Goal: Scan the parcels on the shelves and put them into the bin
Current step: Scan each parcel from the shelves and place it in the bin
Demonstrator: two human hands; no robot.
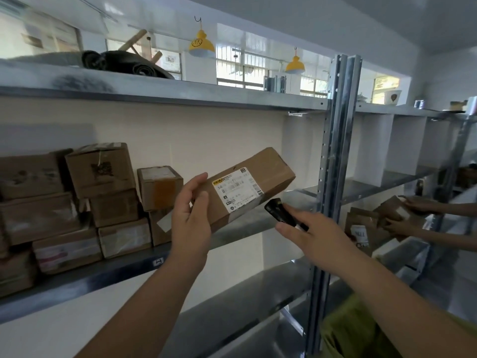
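My left hand [190,215] grips the near end of a long brown cardboard parcel [268,171] and holds it tilted above the middle shelf [258,220]. The parcel's white shipping label [236,188] faces me. My right hand [307,233] holds a small black scanner [280,210], its tip just below the label's lower right corner. Several more brown parcels [100,169] are stacked on the same shelf to the left.
A grey steel upright [333,161] divides the shelving just right of my hands. Another person's hands [410,210] handle brown parcels in the bay to the right. A green-lined bin [353,329] sits at the lower right. Black rolls lie on the top shelf [180,89].
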